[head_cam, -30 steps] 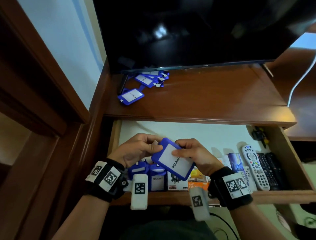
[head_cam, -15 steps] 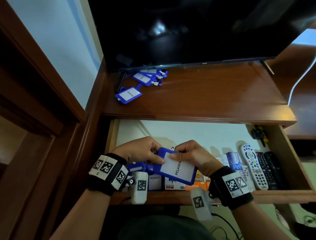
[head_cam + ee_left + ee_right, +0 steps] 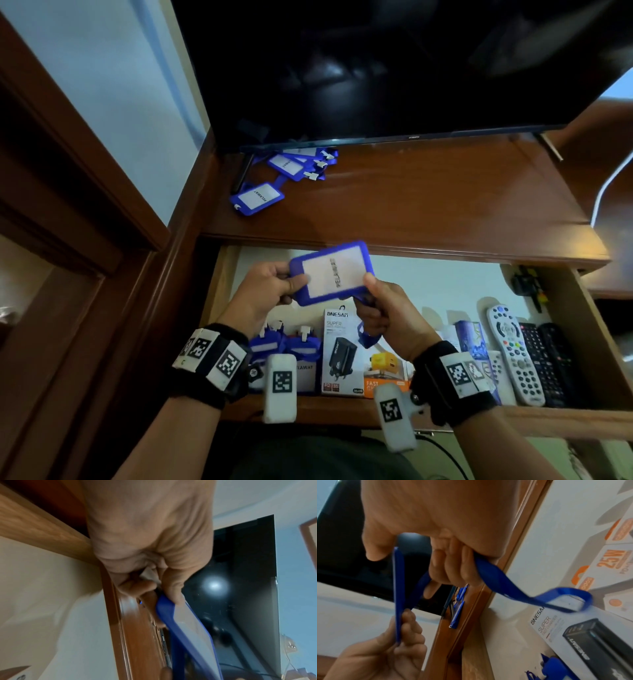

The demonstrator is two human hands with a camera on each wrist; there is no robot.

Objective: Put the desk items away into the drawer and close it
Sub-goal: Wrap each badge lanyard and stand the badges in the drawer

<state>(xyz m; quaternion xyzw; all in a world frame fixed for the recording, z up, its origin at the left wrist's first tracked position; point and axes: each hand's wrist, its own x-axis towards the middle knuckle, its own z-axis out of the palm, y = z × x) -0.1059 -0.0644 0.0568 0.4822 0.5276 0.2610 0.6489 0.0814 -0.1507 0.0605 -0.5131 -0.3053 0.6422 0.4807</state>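
Note:
Both hands hold one blue badge holder (image 3: 331, 272) with a white card above the open drawer (image 3: 561, 416). My left hand (image 3: 274, 287) pinches its left edge, seen edge-on as the blue badge holder (image 3: 171, 615). My right hand (image 3: 380, 308) pinches the lower right corner, fingers curled round its blue strap (image 3: 530, 595), which loops down below the hand. Several more blue badge holders (image 3: 274, 181) lie on the desk top (image 3: 428, 198) at the back left. Others stand in the drawer's front left corner, blue badge holders (image 3: 291, 349).
A black TV screen (image 3: 376, 68) stands over the desk's back. In the drawer are charger boxes (image 3: 342, 353), a blue box (image 3: 471, 337), a white remote (image 3: 513, 353) and black remotes (image 3: 548, 359). A wooden door frame (image 3: 85, 205) is at left, a white cable (image 3: 613, 181) at right.
Both hands have lifted the badge holder up from just above the drawer's contents and turned it more upright; the strap now hangs below my right hand.

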